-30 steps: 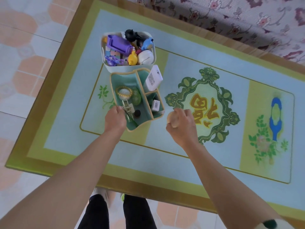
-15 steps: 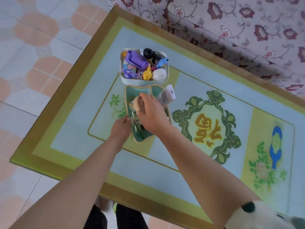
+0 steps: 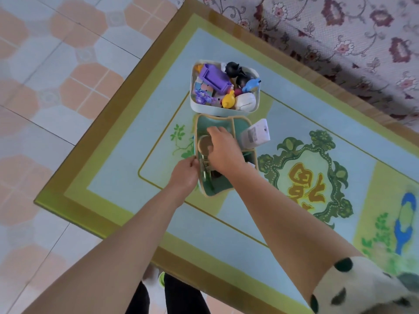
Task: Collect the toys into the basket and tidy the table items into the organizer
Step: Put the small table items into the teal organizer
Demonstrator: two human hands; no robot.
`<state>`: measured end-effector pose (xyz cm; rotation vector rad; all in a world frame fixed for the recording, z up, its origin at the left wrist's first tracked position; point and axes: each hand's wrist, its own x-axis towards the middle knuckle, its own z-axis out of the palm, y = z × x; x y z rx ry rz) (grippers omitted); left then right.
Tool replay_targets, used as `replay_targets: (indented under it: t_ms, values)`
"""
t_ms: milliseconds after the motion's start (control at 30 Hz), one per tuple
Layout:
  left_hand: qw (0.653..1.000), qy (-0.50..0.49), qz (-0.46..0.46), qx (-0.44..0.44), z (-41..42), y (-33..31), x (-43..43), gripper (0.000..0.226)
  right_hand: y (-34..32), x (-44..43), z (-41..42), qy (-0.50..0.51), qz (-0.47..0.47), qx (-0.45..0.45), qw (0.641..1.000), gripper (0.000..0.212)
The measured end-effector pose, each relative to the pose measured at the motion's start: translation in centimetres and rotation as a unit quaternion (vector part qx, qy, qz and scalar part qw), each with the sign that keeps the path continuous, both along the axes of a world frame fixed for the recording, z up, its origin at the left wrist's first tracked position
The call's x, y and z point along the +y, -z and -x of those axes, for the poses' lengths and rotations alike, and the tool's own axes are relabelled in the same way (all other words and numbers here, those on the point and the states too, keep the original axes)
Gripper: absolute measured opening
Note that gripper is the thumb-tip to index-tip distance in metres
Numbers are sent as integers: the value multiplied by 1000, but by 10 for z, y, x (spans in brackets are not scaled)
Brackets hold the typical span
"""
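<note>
Teal fabric organizer with tan trim (image 3: 221, 188) risk: I reckon it skids or tips left if the left hand (image 3: 184, 175) slackens during the drop.
Round beige disc (image 3: 204, 145) risk: could catch on the clutter in the big left compartment and sit proud, I'd guess.
Right hand (image 3: 223, 150): fingers curled, pinching the disc's right edge, low over that compartment.
Left hand: fingers clamped on the organizer's near-left rim.
White plastic basket (image 3: 224, 111): toys inside, just beyond the organizer's far end.

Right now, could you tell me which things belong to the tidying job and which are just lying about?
Job: white plastic basket of toys, green tan-rimmed organizer, round tan disc in right hand, white boxy device, left hand.
Lying about: floral cloth, tiled floor.
</note>
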<state>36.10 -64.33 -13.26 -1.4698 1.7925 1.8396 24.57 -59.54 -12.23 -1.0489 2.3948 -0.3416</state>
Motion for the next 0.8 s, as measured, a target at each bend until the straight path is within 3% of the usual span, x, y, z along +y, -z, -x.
replay_targets:
  t_ms: [167, 300, 433, 567, 700, 800]
  values:
    - [1000, 13, 16, 12, 2, -5, 5, 29, -30, 41, -7, 58, 123, -6, 991, 28]
    - [996, 39, 75, -36, 10, 1, 7, 8, -33, 85, -4, 110, 87, 16, 990, 24]
    - [992, 32, 101, -62, 18, 4, 11, 20, -22, 115, 15, 201, 27, 19, 979, 23]
    - [992, 28, 107, -55, 19, 5, 12, 22, -7, 113, 31, 266, -26, -83, 960, 30]
    - [994, 21, 98, -44, 18, 7, 10, 16, -5, 100, 37, 308, 28, -219, 926, 25]
    - [994, 18, 103, -35, 16, 9, 7, 11, -6, 94, 35, 304, 27, -220, 927, 19]
